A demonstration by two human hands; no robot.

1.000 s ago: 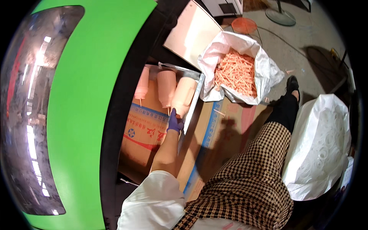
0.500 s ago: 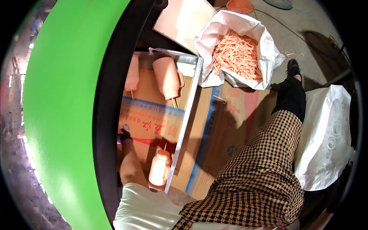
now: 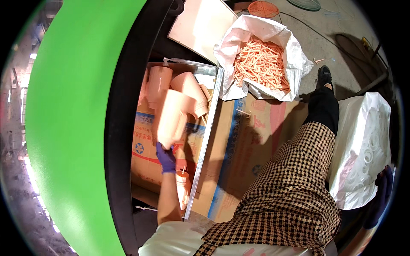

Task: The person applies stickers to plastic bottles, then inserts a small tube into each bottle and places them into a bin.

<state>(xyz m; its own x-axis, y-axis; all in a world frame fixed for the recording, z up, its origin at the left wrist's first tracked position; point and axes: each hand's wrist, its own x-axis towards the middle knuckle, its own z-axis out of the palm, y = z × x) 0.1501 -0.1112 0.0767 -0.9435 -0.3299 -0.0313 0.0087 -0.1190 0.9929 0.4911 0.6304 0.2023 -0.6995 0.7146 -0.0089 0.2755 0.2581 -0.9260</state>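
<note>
My left hand [image 3: 166, 158], in a purple glove, grips the near end of a peach plastic jug [image 3: 171, 117], which is tilted above the metal-edged tray. Behind it are another peach jug [image 3: 159, 81] and a jug with a side handle [image 3: 191, 91], which has a thin stem poking from its narrow end. One more peach jug [image 3: 183, 187] stands near the tray's close end, partly hidden by my left forearm. At the far right my right hand [image 3: 383, 192], also gloved, hangs beside a white bag [image 3: 348, 170] of clear plastic rings, its fingers loosely extended.
A white sack [image 3: 299, 64] full of short peach sticks stands beyond the tray's metal rim [image 3: 205, 141]. Flattened cardboard [image 3: 230, 170] covers the floor. A green machine panel [image 3: 77, 106] with a black edge rises on the left; an orange basket [image 3: 263, 8] lies far back.
My left hand has come out from the machine's side holding a jug and moved right over the tray. Another jug now shows at the tray's far left. My right hand has come into clearer view.
</note>
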